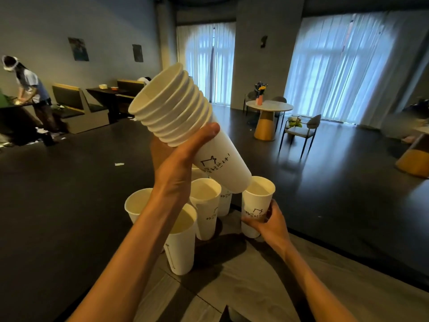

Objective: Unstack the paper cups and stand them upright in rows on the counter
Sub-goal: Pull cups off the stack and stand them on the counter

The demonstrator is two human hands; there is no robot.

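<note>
White paper cup stack (185,126) tilted in the air, left hand (178,166) grip wrapped round it. Right hand (269,224) grip pinches the right cup (256,205), upright on the grey worktop (255,275). About five more standing cups (205,205) left of it, far ones partly hidden.

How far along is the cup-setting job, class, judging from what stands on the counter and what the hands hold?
Done: several cups stand upright on the counter, such as the nearest cup. In hand: the right hand grips the rightmost cup, standing at the row's end. Left: the left hand holds a tilted stack of roughly eight nested cups, not yet separated.
</note>
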